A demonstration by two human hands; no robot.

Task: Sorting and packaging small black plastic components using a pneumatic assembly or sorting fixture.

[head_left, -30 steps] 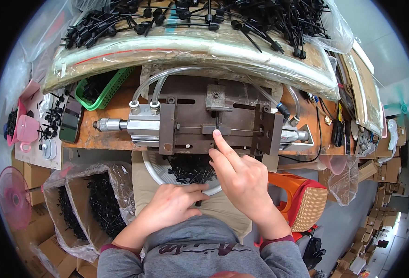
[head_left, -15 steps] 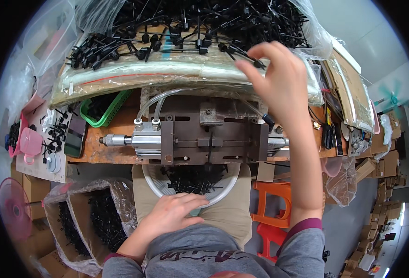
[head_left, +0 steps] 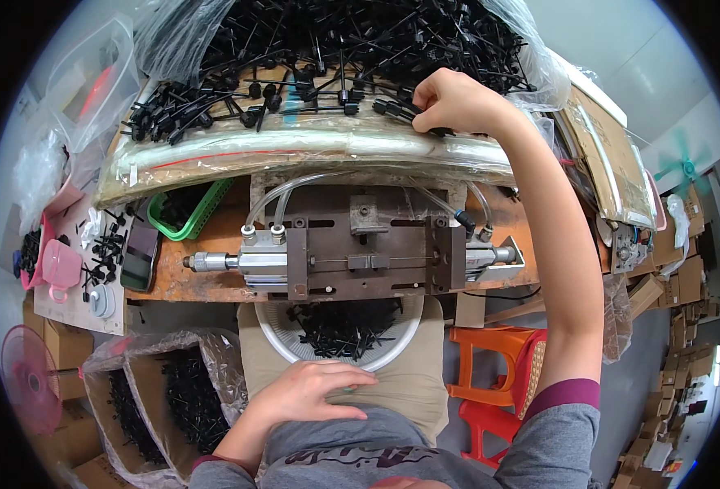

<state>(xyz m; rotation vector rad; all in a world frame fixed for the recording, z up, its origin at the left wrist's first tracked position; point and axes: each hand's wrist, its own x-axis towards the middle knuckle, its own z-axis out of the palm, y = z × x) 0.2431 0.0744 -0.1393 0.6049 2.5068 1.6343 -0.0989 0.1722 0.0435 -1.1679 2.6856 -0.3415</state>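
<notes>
My right hand [head_left: 462,104] is reaching to the front of the black heap, thumb and fingers closed over a black part with a thin stem [head_left: 394,110]; the fingers partly hide the grip. Over my lap, my left hand [head_left: 315,389] lies palm down, fingers stretched out and holding nothing, close to the near rim of a white basket [head_left: 272,332]. Black stemmed pieces [head_left: 347,326] fill part of that basket. Between my hands is a dark metal fixture [head_left: 327,236] with two small central jaws [head_left: 368,262] and an air cylinder [head_left: 264,269] on its left side.
A large heap of black parts [head_left: 360,41] covers the plastic-wrapped board [head_left: 237,151] behind the fixture. A green basket [head_left: 201,213] stands left of it. Lined boxes of black parts [head_left: 193,399] are at lower left, an orange stool [head_left: 490,367] at right.
My right hand has come down onto the black parts and its fingers have closed. The black piece upright between the fixture's jaws is gone. My left hand has shifted slightly away from the basket.
</notes>
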